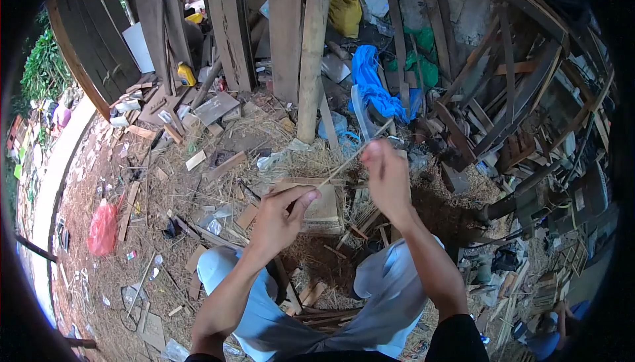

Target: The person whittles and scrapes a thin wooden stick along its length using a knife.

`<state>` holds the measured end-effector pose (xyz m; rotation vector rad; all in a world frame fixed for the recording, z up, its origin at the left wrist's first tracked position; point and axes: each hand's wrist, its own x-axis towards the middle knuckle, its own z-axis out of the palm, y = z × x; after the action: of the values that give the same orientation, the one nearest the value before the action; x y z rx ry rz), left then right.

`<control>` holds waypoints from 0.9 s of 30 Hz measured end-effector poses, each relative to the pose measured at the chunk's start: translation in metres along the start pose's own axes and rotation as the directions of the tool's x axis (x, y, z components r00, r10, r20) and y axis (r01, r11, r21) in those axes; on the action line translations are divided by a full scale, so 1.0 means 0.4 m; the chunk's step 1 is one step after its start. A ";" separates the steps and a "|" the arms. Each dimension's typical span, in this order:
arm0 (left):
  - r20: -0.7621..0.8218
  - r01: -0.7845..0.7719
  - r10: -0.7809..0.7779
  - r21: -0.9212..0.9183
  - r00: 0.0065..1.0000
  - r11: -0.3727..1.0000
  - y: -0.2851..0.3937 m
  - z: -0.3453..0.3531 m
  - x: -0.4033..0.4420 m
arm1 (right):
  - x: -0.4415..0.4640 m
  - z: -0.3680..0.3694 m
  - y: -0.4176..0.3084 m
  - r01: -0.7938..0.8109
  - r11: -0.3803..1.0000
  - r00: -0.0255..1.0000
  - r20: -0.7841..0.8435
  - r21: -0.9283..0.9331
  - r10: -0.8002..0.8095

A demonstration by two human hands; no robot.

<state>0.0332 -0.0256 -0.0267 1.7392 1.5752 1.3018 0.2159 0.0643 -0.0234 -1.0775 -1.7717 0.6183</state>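
One thin stick (342, 167) is slanting between the person's two hands, over a wooden block (323, 211) on the littered ground. The left hand (274, 222) is pinching its near end between thumb and fingers. The right hand (389, 184), slightly blurred, is gripping it farther along with the fingertips, and the far end is poking out past them, pointing towards the blue plastic (372, 84).
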 end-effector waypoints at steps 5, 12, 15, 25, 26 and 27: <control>0.009 -0.035 0.035 -0.049 0.999 0.998 -0.024 -0.001 0.014 | 0.017 -0.025 -0.023 -0.043 0.997 0.999 -0.010 -0.057 0.042; 0.077 0.051 -0.049 -0.022 0.996 0.998 -0.003 -0.019 0.021 | -0.012 0.015 -0.016 -0.028 0.998 0.992 0.128 0.065 0.019; 0.077 0.020 -0.019 -0.013 0.997 1.000 0.006 -0.018 0.024 | -0.027 0.015 -0.021 0.051 0.999 0.996 0.076 -0.012 -0.050; 0.041 0.009 -0.011 0.041 0.999 0.999 -0.018 -0.009 0.028 | -0.062 0.067 -0.037 0.141 0.985 0.979 0.164 -0.100 -0.123; 0.043 0.008 -0.010 0.042 0.999 0.999 -0.020 -0.005 0.026 | -0.052 0.060 -0.028 0.140 0.985 0.979 0.161 -0.100 -0.122; -0.008 -0.079 0.080 0.046 0.997 0.996 -0.022 -0.003 0.025 | -0.039 0.048 -0.017 0.136 0.990 0.990 0.048 -0.020 -0.135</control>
<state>0.0267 -0.0144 -0.0302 1.8433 1.5677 1.3231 0.1984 0.0484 -0.0336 -0.9558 -1.8796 0.5440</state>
